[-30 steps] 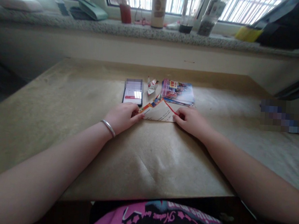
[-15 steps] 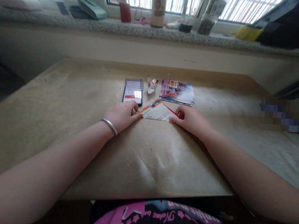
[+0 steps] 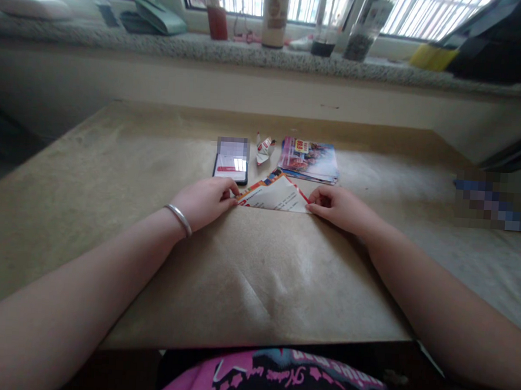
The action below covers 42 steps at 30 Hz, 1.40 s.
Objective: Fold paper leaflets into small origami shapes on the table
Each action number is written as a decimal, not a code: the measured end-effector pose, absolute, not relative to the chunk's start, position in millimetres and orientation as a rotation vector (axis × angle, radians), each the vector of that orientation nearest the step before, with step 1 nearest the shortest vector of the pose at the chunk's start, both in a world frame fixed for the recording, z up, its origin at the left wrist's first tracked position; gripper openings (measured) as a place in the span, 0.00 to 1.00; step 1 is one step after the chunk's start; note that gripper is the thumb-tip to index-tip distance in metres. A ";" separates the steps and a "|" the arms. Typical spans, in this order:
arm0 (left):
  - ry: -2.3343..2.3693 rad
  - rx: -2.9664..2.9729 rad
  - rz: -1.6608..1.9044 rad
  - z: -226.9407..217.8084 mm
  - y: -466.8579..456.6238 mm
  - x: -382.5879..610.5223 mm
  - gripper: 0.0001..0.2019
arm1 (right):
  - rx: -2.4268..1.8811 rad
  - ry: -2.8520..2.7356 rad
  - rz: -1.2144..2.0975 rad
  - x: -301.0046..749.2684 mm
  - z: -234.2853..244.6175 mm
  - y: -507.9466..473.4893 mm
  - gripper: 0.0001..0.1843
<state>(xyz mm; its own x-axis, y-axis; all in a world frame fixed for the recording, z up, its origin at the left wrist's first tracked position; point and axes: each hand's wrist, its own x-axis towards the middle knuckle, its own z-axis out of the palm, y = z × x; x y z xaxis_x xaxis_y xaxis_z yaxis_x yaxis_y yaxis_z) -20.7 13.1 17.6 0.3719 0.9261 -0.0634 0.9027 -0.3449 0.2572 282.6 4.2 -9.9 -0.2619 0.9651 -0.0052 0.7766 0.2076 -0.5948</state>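
Note:
A sheet of printed paper, folded into a rough triangle, lies on the table with its straight fold toward me and its point away. My left hand, a silver bangle on its wrist, pinches the left corner. At the right corner, my right hand grips the paper between thumb and curled fingers. White printed paper faces up, with coloured print along the upper left edge and red along the right. Just beyond my left hand lies a phone. A small folded paper figure stands behind the sheet.
A stack of colourful flyers lies behind the sheet, to the right. The table has a tan cover with creases near me. Bottles, including a red one, line the granite windowsill. A blurred patch is at far right.
My hands have moved slightly apart, from farther in on the paper out to its two corners. More of the printed surface shows between them.

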 end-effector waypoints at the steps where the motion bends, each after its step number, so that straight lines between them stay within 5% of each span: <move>1: 1.618 2.379 0.144 17.6 13.4 -21.6 0.13 | -1.603 -2.117 0.723 283.5 -10.0 4.2 0.09; 19: 1.224 2.726 0.350 14.1 17.3 -29.4 0.11 | -0.981 -2.430 0.357 286.1 -2.1 -1.4 0.04; 42: 0.725 3.050 0.266 17.1 2.4 -14.3 0.14 | -1.027 -2.596 0.138 279.4 3.3 -7.3 0.08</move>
<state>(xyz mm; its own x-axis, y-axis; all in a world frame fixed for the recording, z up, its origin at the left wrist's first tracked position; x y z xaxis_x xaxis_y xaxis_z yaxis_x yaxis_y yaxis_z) -14.3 2.4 17.1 0.8796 0.4462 0.1646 0.4470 -0.8939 0.0346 279.4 -7.3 3.3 -0.6788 0.6790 0.2797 0.6455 0.7332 -0.2136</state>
